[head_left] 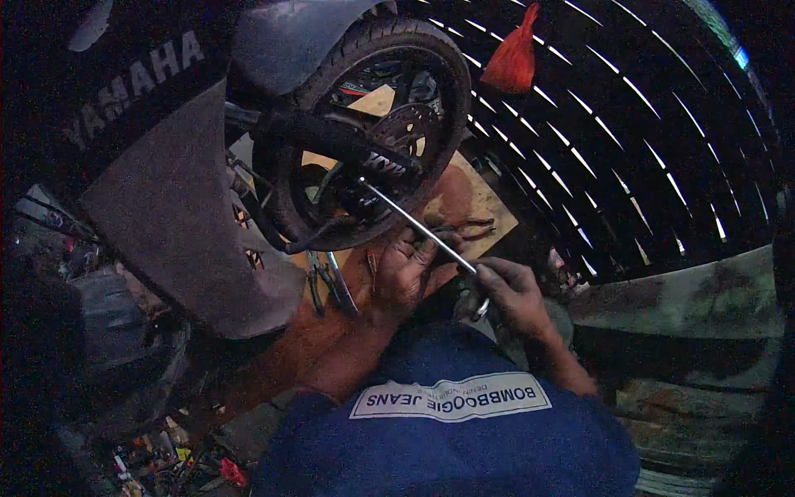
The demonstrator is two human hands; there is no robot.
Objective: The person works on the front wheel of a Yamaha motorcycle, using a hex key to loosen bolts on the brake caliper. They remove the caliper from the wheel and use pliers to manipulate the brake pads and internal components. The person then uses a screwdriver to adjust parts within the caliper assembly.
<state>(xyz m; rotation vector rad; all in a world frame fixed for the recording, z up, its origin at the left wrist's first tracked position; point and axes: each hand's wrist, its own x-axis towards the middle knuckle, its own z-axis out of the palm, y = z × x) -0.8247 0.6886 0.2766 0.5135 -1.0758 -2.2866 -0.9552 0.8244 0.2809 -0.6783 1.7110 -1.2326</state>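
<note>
Two hands, both mine, work low beside the front wheel (364, 132) of a motorcycle, seen from above in dim bluish light. My right hand (512, 291) is closed around the near end of a long thin metal rod (418, 228) — thumb and fingers pinching it tight. The rod slants up and to the left from that grip, and its far tip reaches the middle of the wheel, near the hub; I cannot tell whether it is touching or already inside. My left hand (406, 269) sits just beside the rod, below it, fingers curled; whether it grips anything is hard to make out in the shadow. A pair of pliers (472, 228) lies on a wooden board (489, 203) just behind my hands. The dark fairing (174, 215) of the bike fills the left side, and a red rag (513, 58) hangs above against a slatted wall.

I judge this to be the step of lining the rod up with the hub. The next move would call for a straight, steady push along the rod's own line — with the left hand guiding it.
</note>
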